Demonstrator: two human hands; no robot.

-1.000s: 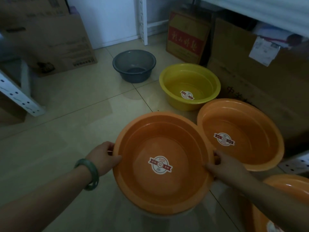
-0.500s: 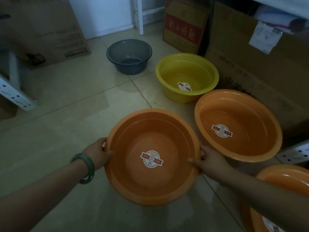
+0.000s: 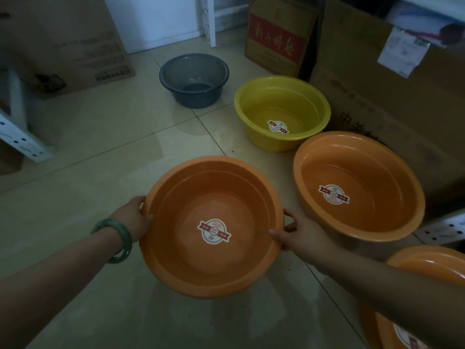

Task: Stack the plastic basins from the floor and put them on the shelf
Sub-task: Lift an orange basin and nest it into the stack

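An orange basin [image 3: 214, 197] with a round sticker inside sits low over the tiled floor, and both hands hold its rim. My left hand [image 3: 133, 217], with a green bangle on the wrist, grips the left edge. My right hand [image 3: 299, 233] grips the right edge. A second orange basin [image 3: 357, 172] stands on the floor to its right. A third orange basin [image 3: 427, 268] shows at the bottom right, partly hidden by my right forearm. Farther back are a yellow basin [image 3: 281, 104] and a grey basin [image 3: 193, 79].
Cardboard boxes line the right side [image 3: 377, 96] and the back [image 3: 279, 39]. Another large box [image 3: 63, 46] stands at the back left. White perforated shelf posts stand at the left [image 3: 22, 142], back centre [image 3: 210, 21] and right [image 3: 445, 227].
The held orange basin has come down toward the floor and moved left, away from the second orange basin. Both hands stayed on its rim.
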